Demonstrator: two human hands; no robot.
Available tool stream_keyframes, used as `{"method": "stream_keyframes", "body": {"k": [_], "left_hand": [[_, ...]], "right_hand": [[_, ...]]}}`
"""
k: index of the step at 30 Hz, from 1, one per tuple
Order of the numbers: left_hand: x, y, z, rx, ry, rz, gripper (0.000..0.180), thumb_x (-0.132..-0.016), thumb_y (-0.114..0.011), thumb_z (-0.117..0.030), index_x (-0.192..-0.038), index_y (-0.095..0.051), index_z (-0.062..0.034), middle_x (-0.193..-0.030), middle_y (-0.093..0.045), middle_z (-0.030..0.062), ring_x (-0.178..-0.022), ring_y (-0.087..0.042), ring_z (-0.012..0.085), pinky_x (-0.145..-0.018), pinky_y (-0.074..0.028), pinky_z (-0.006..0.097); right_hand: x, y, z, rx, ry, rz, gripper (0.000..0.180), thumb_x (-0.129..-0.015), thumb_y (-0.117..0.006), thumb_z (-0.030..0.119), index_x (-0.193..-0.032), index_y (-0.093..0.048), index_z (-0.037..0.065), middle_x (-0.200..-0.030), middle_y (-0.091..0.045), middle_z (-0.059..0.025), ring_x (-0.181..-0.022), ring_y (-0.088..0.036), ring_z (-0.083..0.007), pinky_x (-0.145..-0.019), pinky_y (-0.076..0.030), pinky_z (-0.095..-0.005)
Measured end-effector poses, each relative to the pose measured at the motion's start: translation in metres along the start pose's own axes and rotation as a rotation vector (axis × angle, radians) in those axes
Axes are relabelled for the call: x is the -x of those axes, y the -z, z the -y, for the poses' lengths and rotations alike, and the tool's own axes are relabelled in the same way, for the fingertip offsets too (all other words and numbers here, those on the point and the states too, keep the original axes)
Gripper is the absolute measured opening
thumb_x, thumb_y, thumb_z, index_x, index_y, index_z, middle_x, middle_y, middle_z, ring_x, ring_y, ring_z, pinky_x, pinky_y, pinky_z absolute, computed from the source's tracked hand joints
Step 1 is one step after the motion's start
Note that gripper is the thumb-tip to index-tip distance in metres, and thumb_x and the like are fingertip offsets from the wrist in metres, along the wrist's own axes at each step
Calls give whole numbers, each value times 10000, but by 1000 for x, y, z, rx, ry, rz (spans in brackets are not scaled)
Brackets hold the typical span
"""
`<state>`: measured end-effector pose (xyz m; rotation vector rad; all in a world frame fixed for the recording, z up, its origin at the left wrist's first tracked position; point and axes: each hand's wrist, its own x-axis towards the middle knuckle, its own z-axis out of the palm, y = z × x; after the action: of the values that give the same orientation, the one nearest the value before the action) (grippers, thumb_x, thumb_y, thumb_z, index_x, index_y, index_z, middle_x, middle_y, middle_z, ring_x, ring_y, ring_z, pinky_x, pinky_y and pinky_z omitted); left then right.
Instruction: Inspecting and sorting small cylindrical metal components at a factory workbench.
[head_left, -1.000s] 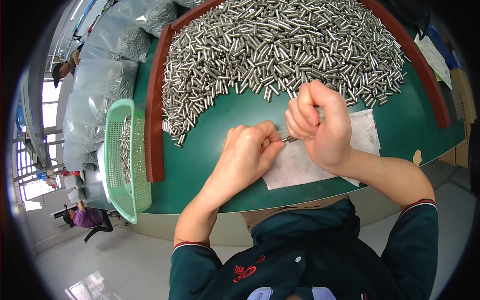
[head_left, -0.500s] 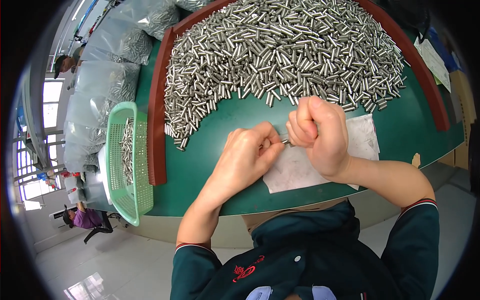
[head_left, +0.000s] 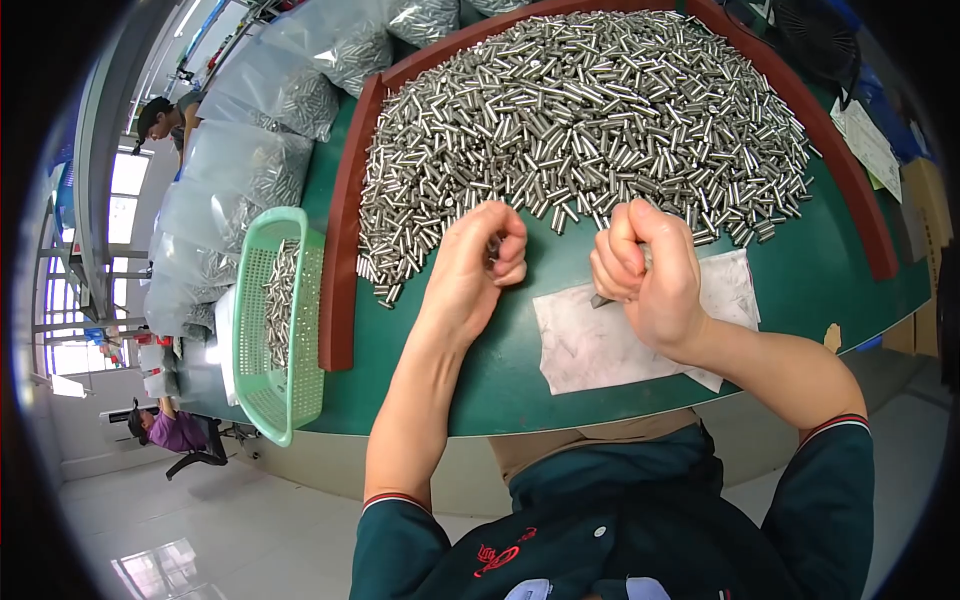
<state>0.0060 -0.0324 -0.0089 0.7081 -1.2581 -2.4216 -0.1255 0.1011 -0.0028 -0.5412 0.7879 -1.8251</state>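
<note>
My right hand (head_left: 652, 280) is closed in a fist above a smudged white sheet (head_left: 585, 355). A small dark grey piece (head_left: 600, 300) juts out below its curled fingers; the rest of it is hidden in the fist. My left hand (head_left: 478, 262) hovers at the near edge of the heap of short metal pins (head_left: 580, 110), fingers curled in toward the palm. What those fingers hold, if anything, is out of sight. The two hands are apart. Shiny and cylindrical, the pins are heaped loosely on the green tabletop (head_left: 440, 400).
Dark red rails (head_left: 338, 300) border the heap. Left of them stands a light green plastic basket (head_left: 305, 390) with pins inside. Clear bags of pins (head_left: 255, 165) line the left side. A fan (head_left: 815, 40) and papers (head_left: 868, 145) are at far right; two people are farther left.
My left hand has moved away from my right hand, up toward the heap. The metal pin end seen between the hands no longer shows. My right hand stays closed, slightly farther right.
</note>
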Motion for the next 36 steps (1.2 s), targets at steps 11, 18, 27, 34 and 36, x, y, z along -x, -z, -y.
{"method": "stream_keyframes", "body": {"k": [11,18,27,34,36], "left_hand": [[-11,-20,12,-1681,-742,-102,176,-759,-573,-68,-933,-591,-91,-544,-523,110,-471,-521,246,-448,-398,342],[-1,-18,7,-1707,-633,-38,87,-761,-586,-98,-834,-555,-63,-534,-508,116,-470,-519,253,-446,-393,344],[5,-6,0,146,139,101,112,-835,-544,-121,-891,-511,-29,-704,-456,15,-513,-305,26,-439,-260,136],[1,-10,2,-29,70,-85,121,-831,-529,-68,-937,-554,-15,-676,-486,10,-503,-300,32,-444,-272,157],[1,-8,3,-84,38,-82,108,-822,-544,-75,-906,-571,-12,-652,-482,-1,-509,-312,27,-445,-270,161]], "right_hand": [[-1,2,1,0,-17,-17,343,-860,-316,200,-537,-279,89,-457,-265,21,-391,-213,-63,-378,-193,-226],[-4,1,4,25,-54,-25,367,-881,-272,244,-543,-276,101,-428,-240,17,-377,-167,-77,-380,-173,-238],[-4,2,5,-22,-63,-27,328,-848,-314,197,-542,-266,91,-456,-264,21,-382,-211,-64,-371,-189,-227],[-4,2,5,11,-71,-55,331,-853,-293,217,-544,-274,98,-419,-239,16,-368,-170,-76,-373,-175,-235],[-4,2,4,6,-73,-63,330,-853,-293,217,-545,-275,98,-419,-239,16,-368,-169,-76,-373,-175,-234]]}}
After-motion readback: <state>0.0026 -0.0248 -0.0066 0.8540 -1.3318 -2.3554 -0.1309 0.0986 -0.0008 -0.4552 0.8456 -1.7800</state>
